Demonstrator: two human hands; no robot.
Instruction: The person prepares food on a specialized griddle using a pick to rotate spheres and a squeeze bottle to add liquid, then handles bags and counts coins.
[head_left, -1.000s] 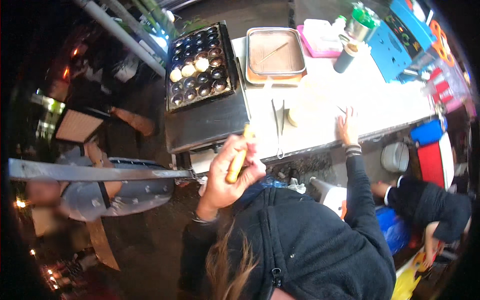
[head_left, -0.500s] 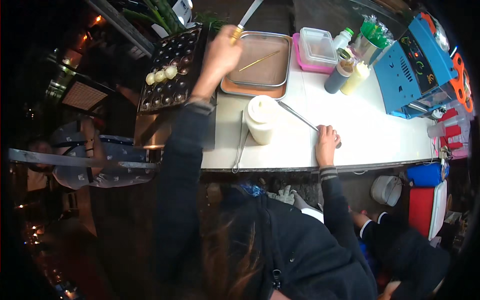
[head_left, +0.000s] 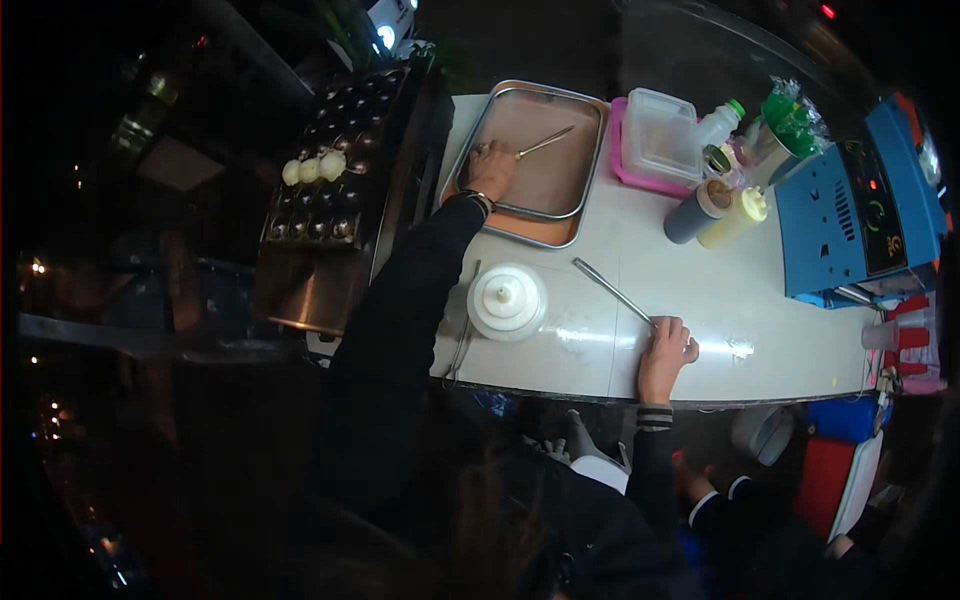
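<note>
Slim tool (head_left: 546, 141) slants from our nearer left hand (head_left: 491, 170), grip unclear, toward tray's (head_left: 555, 180) far-right corner; right hand (head_left: 666, 358) grips rod (head_left: 612, 288).

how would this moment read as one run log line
left hand: in tray, at slim stick, grip unclear | right hand: holding slender metal utensil | counter: white squeeze bottle | griddle: three pale balls

A slim silvery tool (head_left: 612, 289) slants back-left from near the desk's (head_left: 560, 355) front edge; a thin rod (head_left: 545, 142) slants inside a shallow metal tray (head_left: 545, 182), toward its right edge.
</note>
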